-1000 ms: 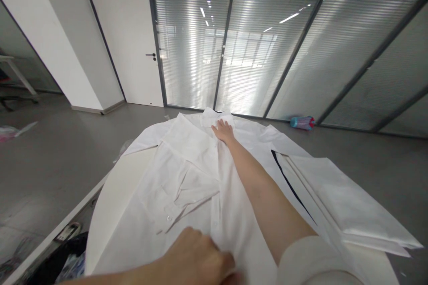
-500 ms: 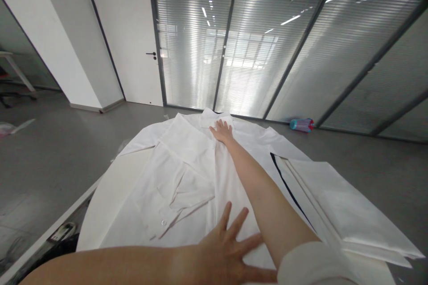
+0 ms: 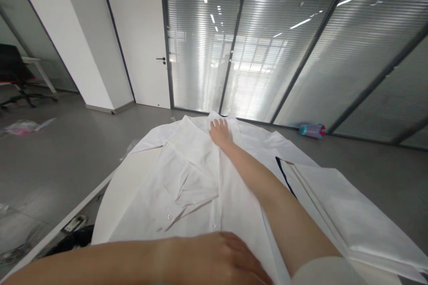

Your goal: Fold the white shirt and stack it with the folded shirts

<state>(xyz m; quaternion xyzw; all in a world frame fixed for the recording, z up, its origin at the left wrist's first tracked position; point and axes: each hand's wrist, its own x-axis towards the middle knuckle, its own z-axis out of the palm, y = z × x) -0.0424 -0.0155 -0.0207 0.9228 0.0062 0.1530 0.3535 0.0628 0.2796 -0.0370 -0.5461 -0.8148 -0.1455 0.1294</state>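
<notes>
A white button-up shirt point(image 3: 197, 178) lies spread over a round white table, its collar at the far edge. A sleeve with a buttoned cuff is folded in creases across its left front. My right hand point(image 3: 220, 132) reaches to the collar and rests on the cloth there, palm down, fingers a little apart. At the bottom of the view my left hand point(image 3: 234, 260) is bent over the lower front of the shirt, its fingers together and curled down onto the cloth. Its fingertips are hidden.
A folded white cloth or garment with a dark edge point(image 3: 347, 205) lies at the table's right. The white tabletop point(image 3: 133, 187) shows at the left. On the floor are a blue and red cylindrical item point(image 3: 312, 131) and a plastic bag point(image 3: 25, 127). An office chair point(image 3: 16, 71) stands far left.
My left hand has gone from spread fingers to fingers drawn together and curled, lower on the shirt. My right hand stays at the collar. The view has turned slightly left.
</notes>
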